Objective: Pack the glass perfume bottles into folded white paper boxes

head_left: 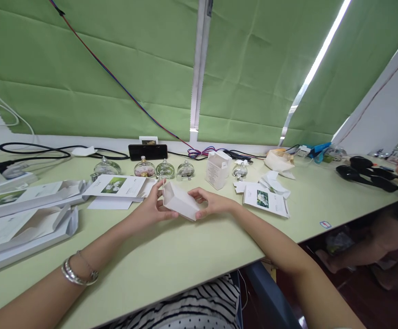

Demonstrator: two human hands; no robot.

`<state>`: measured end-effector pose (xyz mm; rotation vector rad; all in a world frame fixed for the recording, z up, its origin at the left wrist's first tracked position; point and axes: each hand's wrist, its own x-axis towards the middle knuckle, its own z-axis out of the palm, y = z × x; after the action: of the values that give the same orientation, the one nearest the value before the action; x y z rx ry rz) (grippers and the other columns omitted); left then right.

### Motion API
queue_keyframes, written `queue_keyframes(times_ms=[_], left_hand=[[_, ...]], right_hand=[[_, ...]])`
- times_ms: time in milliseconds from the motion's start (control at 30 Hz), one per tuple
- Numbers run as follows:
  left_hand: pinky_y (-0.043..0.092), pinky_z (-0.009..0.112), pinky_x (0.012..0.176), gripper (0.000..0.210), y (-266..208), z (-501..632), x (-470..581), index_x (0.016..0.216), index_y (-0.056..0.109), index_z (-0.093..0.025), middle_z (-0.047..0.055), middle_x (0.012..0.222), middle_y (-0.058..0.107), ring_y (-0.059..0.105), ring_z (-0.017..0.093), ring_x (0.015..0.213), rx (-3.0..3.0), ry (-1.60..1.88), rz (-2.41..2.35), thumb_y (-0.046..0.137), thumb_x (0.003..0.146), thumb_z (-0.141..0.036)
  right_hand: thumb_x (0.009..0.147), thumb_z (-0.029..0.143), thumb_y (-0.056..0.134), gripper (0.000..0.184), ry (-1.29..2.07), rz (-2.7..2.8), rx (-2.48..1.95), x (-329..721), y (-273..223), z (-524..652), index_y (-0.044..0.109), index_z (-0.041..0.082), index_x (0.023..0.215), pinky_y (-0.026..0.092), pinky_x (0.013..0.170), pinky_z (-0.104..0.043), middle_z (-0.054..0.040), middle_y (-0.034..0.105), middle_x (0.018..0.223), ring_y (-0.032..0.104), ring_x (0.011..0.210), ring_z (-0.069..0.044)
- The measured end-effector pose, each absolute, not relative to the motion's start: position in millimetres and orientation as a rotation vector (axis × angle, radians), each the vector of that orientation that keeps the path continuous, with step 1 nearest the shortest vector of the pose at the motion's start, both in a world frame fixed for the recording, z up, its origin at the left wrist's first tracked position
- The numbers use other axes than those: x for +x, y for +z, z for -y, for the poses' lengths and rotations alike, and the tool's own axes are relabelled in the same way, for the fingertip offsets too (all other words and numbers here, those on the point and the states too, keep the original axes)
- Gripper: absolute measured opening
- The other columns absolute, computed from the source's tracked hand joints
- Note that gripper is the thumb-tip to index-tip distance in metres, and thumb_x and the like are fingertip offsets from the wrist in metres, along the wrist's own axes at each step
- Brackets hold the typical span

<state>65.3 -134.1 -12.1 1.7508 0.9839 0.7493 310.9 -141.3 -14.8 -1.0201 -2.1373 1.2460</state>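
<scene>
Carton (181,201), white, tilted between left hand (155,204) and right hand (208,202), gripped at opposite ends.

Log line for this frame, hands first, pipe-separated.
left hand: holding white box | right hand: holding same box, other end | beyond: bottles, phone, upright carton

Smooth, matt white paperboard forms a folding carton (181,200) above a pale green tabletop (185,260) with a smooth, faintly shiny surface. Beyond the carton, clear glass perfume bottles (165,170) gleam near a smartphone (148,152) with a dark, glossy face; farther back, green blinds (144,68) look like matt, creased cloth. To the carton's right lies crumpled white paper (274,183); nearer the camera and left of it, polished silver-coloured metal bangles (69,273) shine. Below the carton is striped, soft-looking cloth (192,301).
</scene>
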Motion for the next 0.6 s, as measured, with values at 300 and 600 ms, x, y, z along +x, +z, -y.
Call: queue_keyframes(times_ms=[300,600], left_hand=[[0.049,0.043,0.090,0.093,-9.7,139.5,71.6,0.137,0.015,-0.030,0.012,0.141,0.032,0.046,0.028,0.120,1.822,0.801,-0.901,0.072,0.065,-0.043],[0.046,0.045,0.093,0.103,-4.3,150.9,75.4,0.142,-0.003,-0.028,0.016,0.146,0.021,0.029,0.033,0.133,1.967,0.810,-1.084,0.067,0.068,-0.049]], right_hand=[[0.059,0.043,0.079,0.084,1.121,2.153,-1.071,298.3,-19.4,149.0,0.034,0.020,0.126,0.030,0.106,-0.041,-0.0122,0.041,0.135,0.039,0.127,-0.023],[0.064,0.045,0.075,0.091,0.955,2.274,-1.125,288.4,-18.2,154.2,0.026,0.019,0.135,0.029,0.107,-0.044,-0.0149,0.040,0.138,0.038,0.129,-0.026]])
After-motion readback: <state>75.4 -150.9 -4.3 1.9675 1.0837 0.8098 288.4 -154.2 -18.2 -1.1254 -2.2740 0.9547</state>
